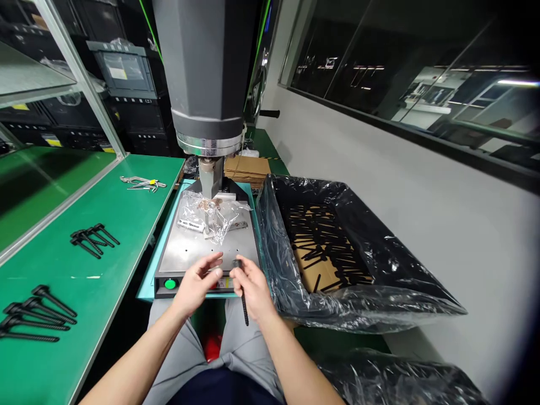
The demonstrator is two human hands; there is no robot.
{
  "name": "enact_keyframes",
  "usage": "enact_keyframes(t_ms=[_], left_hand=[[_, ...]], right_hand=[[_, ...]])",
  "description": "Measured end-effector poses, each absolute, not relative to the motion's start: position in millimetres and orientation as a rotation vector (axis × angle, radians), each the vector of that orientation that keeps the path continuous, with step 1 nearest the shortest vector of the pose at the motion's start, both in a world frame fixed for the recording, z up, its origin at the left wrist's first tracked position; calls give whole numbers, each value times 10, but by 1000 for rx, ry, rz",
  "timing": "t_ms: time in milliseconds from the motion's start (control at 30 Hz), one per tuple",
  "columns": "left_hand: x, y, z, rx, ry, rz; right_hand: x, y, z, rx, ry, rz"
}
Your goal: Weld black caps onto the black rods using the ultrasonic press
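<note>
My right hand is closed around a long black bolt. The bolt's shaft points down out of my fist, and its upper end shows at my fingertips. Beside it, my left hand is open, thumb and fingers apart, with nothing visible in it. Both hands are above the front edge of a press machine's metal base plate. Behind them, a metal fixture wrapped in clear plastic sits under the press head.
A plastic-lined black bin on the right holds many black bolts. Several more bolts lie on the green table at left, near some metal tools. A green button is on the base's front.
</note>
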State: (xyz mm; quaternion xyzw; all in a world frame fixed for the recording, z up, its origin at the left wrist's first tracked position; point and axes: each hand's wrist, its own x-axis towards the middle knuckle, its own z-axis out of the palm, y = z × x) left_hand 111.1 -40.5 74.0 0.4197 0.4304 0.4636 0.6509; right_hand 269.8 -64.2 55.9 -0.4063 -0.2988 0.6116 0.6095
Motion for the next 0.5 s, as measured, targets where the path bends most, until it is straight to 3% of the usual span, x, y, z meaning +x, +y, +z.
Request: enact_keyframes(t_ms=[233,500], left_hand=[[763,373,273,314,1100,1121],[610,1211,486,179,940,1272]], right_hand=[[2951,488,714,-1119,-367,1193],[2969,1516,962,-1225,-333,1137]])
